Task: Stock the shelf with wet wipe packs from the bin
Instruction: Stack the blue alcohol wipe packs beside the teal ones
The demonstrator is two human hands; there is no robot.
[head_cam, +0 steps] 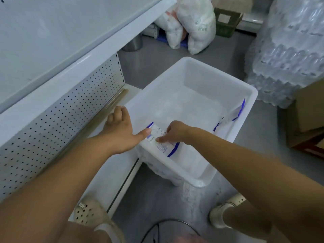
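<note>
Right hand (176,131): fingers curled over the wet wipe pack (160,139), gripping it.
Left hand (121,132): open, fingers spread; the thumb touches the pack's end at 9 o'clock.
Pack place: on the rim of the white bin (219,72), at its 8 o'clock side.
Second pack (231,116): leans inside the bin at 3 o'clock.
Shelf (112,165): just beside the bin, at 9 o'clock.
Bags (198,27): on the floor at 12 o'clock.

This is looking like a shop's stocking area: white shelving (52,41) with a perforated back is running left of the left hand (119,132), shrink-wrapped bottle packs (289,55) and boxes (308,116) are sitting beyond the right hand (177,131), and bags (196,25) are lying farther ahead.
</note>
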